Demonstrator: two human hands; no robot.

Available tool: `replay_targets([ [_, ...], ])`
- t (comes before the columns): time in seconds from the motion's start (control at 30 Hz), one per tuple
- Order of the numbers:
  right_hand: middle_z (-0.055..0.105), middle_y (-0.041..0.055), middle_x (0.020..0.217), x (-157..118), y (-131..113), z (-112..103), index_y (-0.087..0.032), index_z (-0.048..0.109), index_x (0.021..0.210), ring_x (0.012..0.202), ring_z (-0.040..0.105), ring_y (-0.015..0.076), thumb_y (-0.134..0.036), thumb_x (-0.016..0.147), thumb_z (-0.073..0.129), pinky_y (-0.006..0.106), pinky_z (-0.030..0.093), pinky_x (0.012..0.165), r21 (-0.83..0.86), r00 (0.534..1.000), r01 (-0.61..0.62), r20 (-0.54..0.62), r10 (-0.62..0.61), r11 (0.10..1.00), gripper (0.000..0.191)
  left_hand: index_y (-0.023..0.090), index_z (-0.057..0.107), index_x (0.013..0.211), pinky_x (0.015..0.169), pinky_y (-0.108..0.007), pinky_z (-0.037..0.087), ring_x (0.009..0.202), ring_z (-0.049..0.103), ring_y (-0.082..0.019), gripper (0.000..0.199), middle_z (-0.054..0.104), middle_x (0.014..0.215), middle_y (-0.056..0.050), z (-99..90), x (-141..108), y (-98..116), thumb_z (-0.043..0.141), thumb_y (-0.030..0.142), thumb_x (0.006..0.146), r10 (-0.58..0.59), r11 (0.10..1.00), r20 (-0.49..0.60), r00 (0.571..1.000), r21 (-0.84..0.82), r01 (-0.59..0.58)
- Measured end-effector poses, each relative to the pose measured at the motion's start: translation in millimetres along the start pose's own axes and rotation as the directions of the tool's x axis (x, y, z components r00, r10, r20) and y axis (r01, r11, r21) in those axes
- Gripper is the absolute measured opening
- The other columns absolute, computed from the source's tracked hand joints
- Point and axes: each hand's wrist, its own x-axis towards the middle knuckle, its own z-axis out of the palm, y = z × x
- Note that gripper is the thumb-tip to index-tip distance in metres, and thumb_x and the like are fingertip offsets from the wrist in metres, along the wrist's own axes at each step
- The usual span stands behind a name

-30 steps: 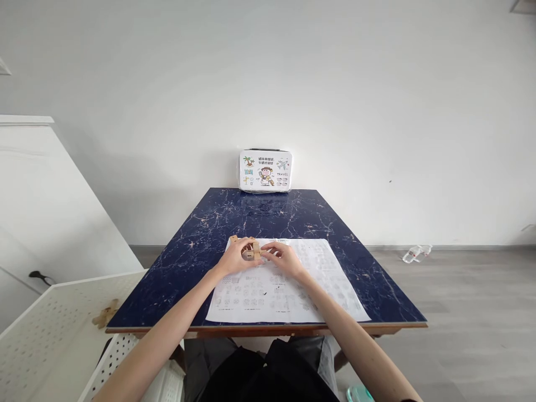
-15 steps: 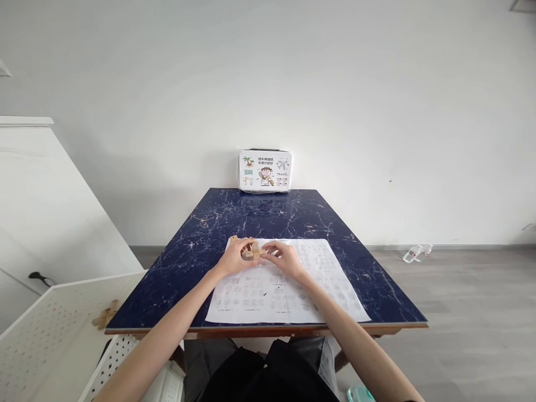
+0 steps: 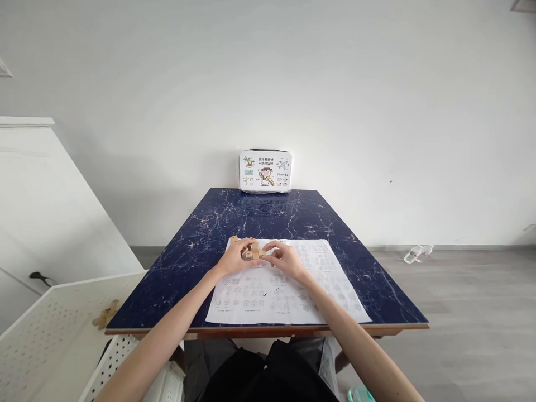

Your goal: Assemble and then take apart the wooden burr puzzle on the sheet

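Small pale wooden blocks (image 3: pixel 255 253) lie together on the upper left part of a printed paper sheet (image 3: pixel 301 301). My left hand (image 3: pixel 234 259) curls around their left side, its thumb and fingers closed on them. From the right, my right hand (image 3: pixel 286 258) pinches the right end of the same group between thumb and fingertips. One more wooden piece (image 3: pixel 233 239) shows just beyond my left fingers. My left hand hides part of the group, so how the blocks join cannot be made out.
The sheet lies on a dark blue marbled table (image 3: pixel 259 215). A white case with cartoon prints (image 3: pixel 266 171) stands against the wall at the far edge. At left is a white perforated surface (image 3: pixel 50 329) with a brown stain. A clear plastic item (image 3: pixel 414 254) lies on the floor at right.
Both hands stay around the wooden blocks in almost the same place. My right fingertips have shifted very slightly at the right end of the group.
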Motion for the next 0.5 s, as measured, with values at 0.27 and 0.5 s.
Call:
replay_targets([
  [0.27, 0.064, 0.0115, 0.127, 6.0, 11.9, 0.8, -0.025, 0.058, 0.126, 0.093, 0.068, 0.0203, -0.057, 0.095, 0.063, 0.030, 0.057, 0.063, 0.104, 1.000, -0.022, -0.013, 0.024, 0.994, 0.045, 0.029, 0.060, 0.137, 0.095, -0.044, 0.053, 0.113, 0.066, -0.031, 0.067, 0.069, 0.130, -0.009, -3.7, -0.4, 9.3, 0.082, 0.055, 0.080, 0.113, 0.993, -0.058, 0.992, 0.042, -0.110],
  [0.5, 0.064, 0.0138, 0.132, 3.3, 19.9, 10.4, -0.025, 0.050, 0.141, 0.119, 0.065, 0.0267, -0.056, 0.088, 0.075, 0.041, 0.059, 0.092, 0.110, 0.996, -0.042, 0.077, 0.034, 0.993, 0.066, 0.029, 0.057, 0.141, 0.109, -0.050, 0.044, 0.124, 0.063, -0.031, 0.058, 0.067, 0.135, -0.010, -0.4, -1.6, 11.8, 0.076, 0.049, 0.089, 0.247, 0.963, -0.107, 0.963, 0.136, -0.232],
])
